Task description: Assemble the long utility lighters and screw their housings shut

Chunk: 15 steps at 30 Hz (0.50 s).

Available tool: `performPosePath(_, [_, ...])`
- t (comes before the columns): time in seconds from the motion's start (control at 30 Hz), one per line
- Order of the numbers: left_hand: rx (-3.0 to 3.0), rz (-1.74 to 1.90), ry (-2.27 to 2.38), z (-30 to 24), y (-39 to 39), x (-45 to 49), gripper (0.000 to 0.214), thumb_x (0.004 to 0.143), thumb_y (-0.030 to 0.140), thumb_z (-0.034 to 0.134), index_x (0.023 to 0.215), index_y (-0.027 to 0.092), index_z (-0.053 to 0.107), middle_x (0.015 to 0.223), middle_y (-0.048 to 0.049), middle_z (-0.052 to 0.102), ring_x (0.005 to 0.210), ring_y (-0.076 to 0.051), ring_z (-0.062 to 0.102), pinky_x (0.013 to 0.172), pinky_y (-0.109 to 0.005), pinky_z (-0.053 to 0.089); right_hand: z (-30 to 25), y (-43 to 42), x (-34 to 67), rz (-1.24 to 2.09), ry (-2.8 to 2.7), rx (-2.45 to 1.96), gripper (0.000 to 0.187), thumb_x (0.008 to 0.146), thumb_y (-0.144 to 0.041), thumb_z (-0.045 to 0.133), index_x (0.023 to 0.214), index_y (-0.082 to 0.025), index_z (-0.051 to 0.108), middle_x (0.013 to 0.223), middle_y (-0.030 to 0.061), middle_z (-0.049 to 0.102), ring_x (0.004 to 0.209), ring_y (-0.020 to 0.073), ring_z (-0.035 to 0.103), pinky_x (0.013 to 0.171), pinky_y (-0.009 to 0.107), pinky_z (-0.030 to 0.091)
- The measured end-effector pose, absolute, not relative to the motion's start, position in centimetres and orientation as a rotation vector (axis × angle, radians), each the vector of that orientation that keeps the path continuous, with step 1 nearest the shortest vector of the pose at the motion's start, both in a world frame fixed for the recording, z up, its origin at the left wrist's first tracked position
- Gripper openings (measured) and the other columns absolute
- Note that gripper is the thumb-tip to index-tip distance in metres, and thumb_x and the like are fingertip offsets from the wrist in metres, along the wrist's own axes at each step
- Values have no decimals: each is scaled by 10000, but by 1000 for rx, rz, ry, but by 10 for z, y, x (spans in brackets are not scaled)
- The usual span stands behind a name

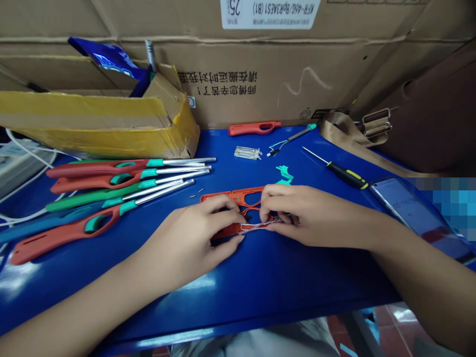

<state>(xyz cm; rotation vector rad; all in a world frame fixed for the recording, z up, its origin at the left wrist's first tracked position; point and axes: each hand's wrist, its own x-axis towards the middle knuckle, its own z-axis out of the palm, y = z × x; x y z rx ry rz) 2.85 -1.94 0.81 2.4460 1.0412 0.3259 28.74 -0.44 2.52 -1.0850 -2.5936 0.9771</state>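
Note:
An orange plastic lighter-handle shell lies open on the blue table, in the middle. My left hand rests on its left part with fingers curled over it, holding it down. From the right, my right hand pinches a thin wire or metal strip at the shell's lower edge. A small teal plastic piece lies just beyond my right hand.
Several long-nosed lighters with red, green and teal handles lie in a row at the left. A yellow-taped cardboard box stands behind them. Farther back are a red shell half, a clear part, a wired tube, a screwdriver and a phone.

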Motion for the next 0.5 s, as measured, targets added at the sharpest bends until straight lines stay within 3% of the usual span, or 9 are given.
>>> performPosePath(0.37, [2436, 494, 972, -2, -19, 30, 117, 982, 196, 611, 989, 234, 722, 1048, -2, 690, 921, -160, 677, 839, -284, 541, 22, -1, 285, 1049, -2572, -1052, 186, 842, -37, 612, 900, -209, 651, 929, -20, 602, 730, 99, 535, 658, 238, 414])
performPosePath(0.5, [2476, 541, 931, -4, -16, 29, 110, 980, 207, 624, 972, 231, 731, 1026, 0, 697, 906, -157, 687, 816, -271, 540, 23, -1, 285, 1039, -2612, -1027, 94, 878, -117, 640, 891, -204, 671, 944, -15, 615, 758, 102, 548, 704, 249, 418])
